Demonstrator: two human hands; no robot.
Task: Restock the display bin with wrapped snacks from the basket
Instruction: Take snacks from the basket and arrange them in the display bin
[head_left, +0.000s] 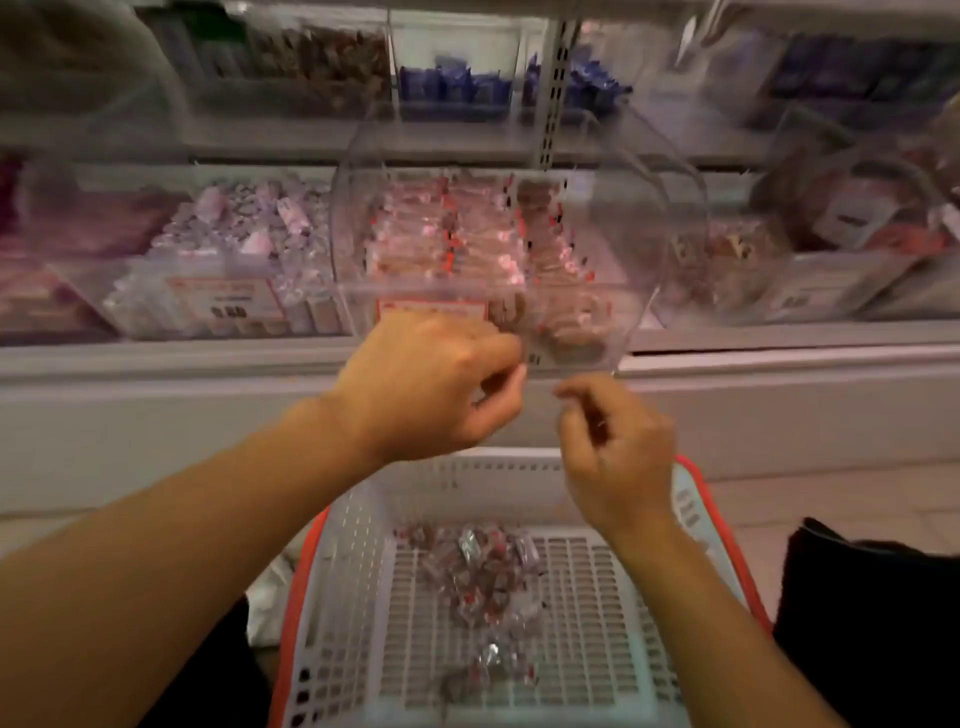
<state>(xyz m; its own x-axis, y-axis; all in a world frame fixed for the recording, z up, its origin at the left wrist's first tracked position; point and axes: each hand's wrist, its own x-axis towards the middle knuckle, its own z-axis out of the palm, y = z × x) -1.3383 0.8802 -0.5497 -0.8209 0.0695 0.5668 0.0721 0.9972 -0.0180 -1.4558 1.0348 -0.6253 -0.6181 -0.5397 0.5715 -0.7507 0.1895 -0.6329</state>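
A clear display bin (613, 291) stands on the shelf with its lid (519, 135) tipped up. It holds rows of pink and red wrapped snacks (457, 244). My left hand (431, 384) is just below the bin's front edge, with its fingers pinched together near the price label. My right hand (618, 447) hangs a little lower and to the right, its fingers curled in. Motion blur hides whether either hand holds a snack. Below them a white basket (363, 597) with an orange rim holds a loose heap of wrapped snacks (483, 571).
Neighbouring clear bins hold other sweets: a pale purple lot to the left (234, 260) and brown ones to the right (727, 260). Blue packets (452, 85) sit on the upper shelf. A white shelf ledge (156, 364) runs across. Something dark (872, 623) lies right of the basket.
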